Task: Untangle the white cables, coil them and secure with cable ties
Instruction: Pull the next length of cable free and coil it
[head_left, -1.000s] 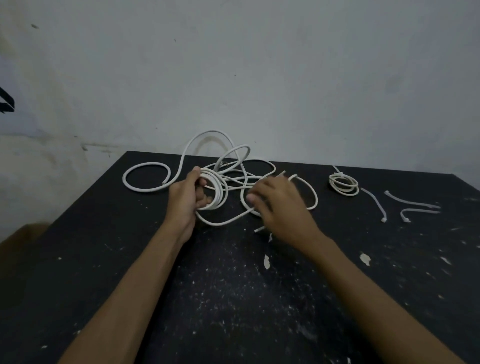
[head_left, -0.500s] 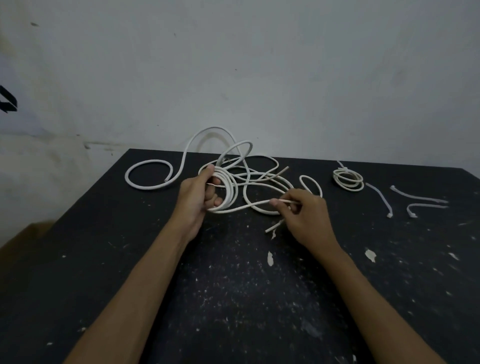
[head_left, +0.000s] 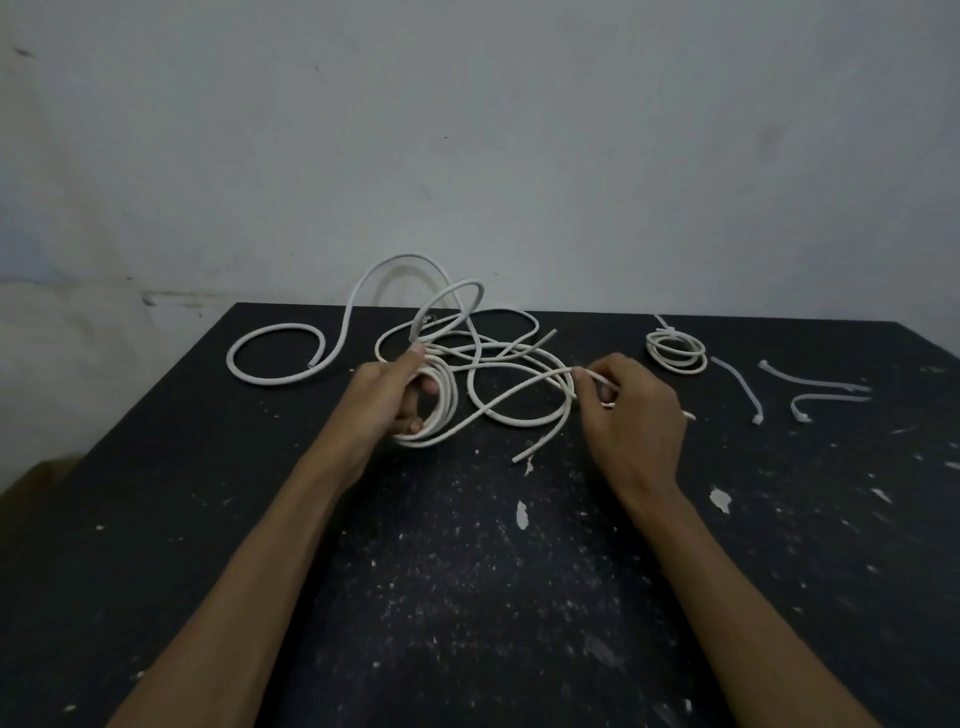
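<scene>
A tangle of white cables (head_left: 498, 358) lies at the far middle of the black table (head_left: 467, 597). My left hand (head_left: 387, 402) grips a small partly wound coil (head_left: 444, 410) of several turns at the tangle's left side. My right hand (head_left: 631, 413) pinches a thin cable strand (head_left: 524, 387) that runs left to the coil. A thicker white cable (head_left: 275, 358) loops at the far left and arches up against the wall. A small tied coil (head_left: 675, 353) sits at the far right. Three white cable ties (head_left: 737, 384) lie beyond it.
A grey wall stands right behind the table's far edge. The tabletop is speckled with white paint chips (head_left: 719, 500). A brown surface (head_left: 36, 473) shows past the table's left edge.
My right hand has taken hold of a thin strand and pulled it to the right, stretching it away from the coil. My left hand has kept its grip on the coil.
</scene>
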